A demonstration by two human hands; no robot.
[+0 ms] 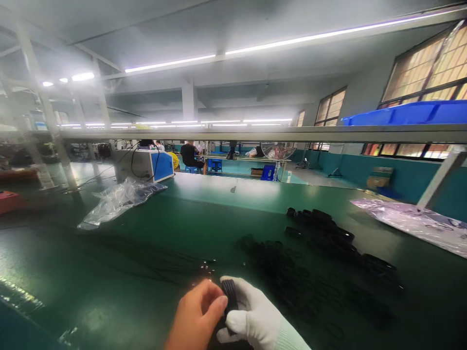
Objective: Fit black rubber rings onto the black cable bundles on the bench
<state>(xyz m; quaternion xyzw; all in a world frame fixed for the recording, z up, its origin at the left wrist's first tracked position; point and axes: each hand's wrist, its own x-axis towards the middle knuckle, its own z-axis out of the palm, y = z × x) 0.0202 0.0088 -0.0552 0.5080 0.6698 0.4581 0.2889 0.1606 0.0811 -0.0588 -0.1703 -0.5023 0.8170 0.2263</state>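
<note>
Near the bottom middle of the head view, my bare left hand (pixel 200 313) and my white-gloved right hand (pixel 257 311) meet at a small black ribbed piece (pixel 229 293). My right hand grips it between thumb and fingers. The left thumb and forefinger pinch at its near side, and the fingertips hide part of it. Just beyond my hands lie several tiny shiny bits (pixel 206 266) beside thin dark strands (pixel 160 257). To the right spreads a pile of thin black rings (pixel 280 267), with thicker black rings (pixel 341 243) behind it.
A clear plastic bag (pixel 122 201) rests on the green tabletop (pixel 197 209) in front of a blue-and-grey box (pixel 144 165). Plastic sheeting (pixel 412 221) lies at the right beside a slanted post. A shelf beam (pixel 255 133) crosses above, carrying a blue bin (pixel 412 113). Someone sits far off.
</note>
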